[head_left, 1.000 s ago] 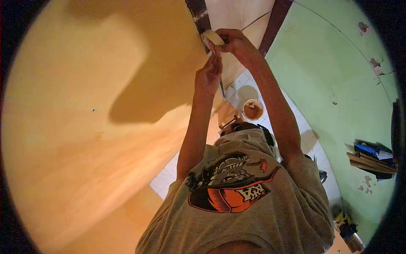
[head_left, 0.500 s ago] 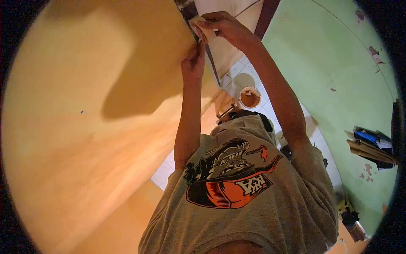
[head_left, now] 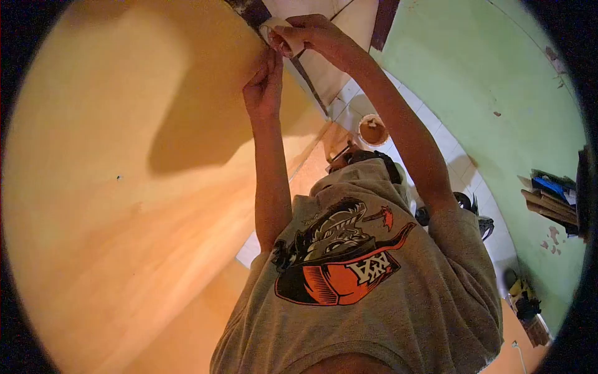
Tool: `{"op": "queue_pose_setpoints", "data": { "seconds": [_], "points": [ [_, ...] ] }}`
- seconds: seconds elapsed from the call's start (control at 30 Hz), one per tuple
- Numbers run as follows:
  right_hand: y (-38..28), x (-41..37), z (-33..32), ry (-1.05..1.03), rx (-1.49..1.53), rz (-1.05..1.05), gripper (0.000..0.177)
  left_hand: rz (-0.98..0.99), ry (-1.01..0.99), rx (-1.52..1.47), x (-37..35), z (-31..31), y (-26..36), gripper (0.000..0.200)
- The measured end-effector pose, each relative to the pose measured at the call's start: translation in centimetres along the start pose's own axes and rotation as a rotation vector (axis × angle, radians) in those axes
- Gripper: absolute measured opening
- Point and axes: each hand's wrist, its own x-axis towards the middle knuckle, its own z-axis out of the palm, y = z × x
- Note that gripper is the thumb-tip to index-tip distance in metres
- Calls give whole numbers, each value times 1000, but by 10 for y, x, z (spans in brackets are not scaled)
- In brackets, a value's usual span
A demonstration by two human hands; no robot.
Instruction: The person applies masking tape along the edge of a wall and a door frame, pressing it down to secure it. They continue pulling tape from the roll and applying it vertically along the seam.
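High in the view, my right hand point(head_left: 319, 36) grips a pale roll of masking tape point(head_left: 298, 45), thumb and fingers on its rim, with the roll's hollow core facing left. My left hand point(head_left: 265, 90) is raised just below and left of it, beside the yellow-orange wall point(head_left: 212, 81). Its fingers are pinched together at the roll's lower left edge, where the tape appears to come off; the fingertips are partly hidden. Both hands are close to the dark edge strip point(head_left: 311, 84) at the end of the wall.
A bucket point(head_left: 374, 129) with brownish contents stands on the white tiled floor point(head_left: 408, 93) below my right forearm. To the right is a green wall point(head_left: 473, 81) with chipped patches. Folded dark and brown items point(head_left: 553, 198) are against it. A dark frame post point(head_left: 384, 25) rises at the top.
Both hands and the tape roll have shifted left and slightly up in the view. The roll has turned so that its hollow core shows more. The camera view has also shifted somewhat.
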Motion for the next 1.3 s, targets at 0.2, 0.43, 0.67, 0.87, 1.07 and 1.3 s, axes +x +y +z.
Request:
{"op": "queue_pose_setpoints", "data": {
  "seconds": [0.2, 0.43, 0.67, 0.87, 1.07, 1.3],
  "points": [
    [5, 8, 1, 30, 156, -28, 35, 40, 19, -121, -1, 14, -37, 51],
    [9, 13, 14, 105, -33, -183, 36, 38, -112, -184, -1, 5, -40, 52],
    [25, 55, -5, 115, -731, -928, 36, 81, -121, -154, 1, -6, -19, 52],
    [-30, 33, -1, -61, 208, -67, 28, 85, 34, -464, -1, -1, 1, 57],
    [-54, 26, 15, 118, 380, 76, 28, 73, -115, -115, 5, 5, -20, 54],
    [-58, 34, 18, 248, 268, 138, 31, 34, -41, 0, -2, 33, -20, 51]
  ]
}}
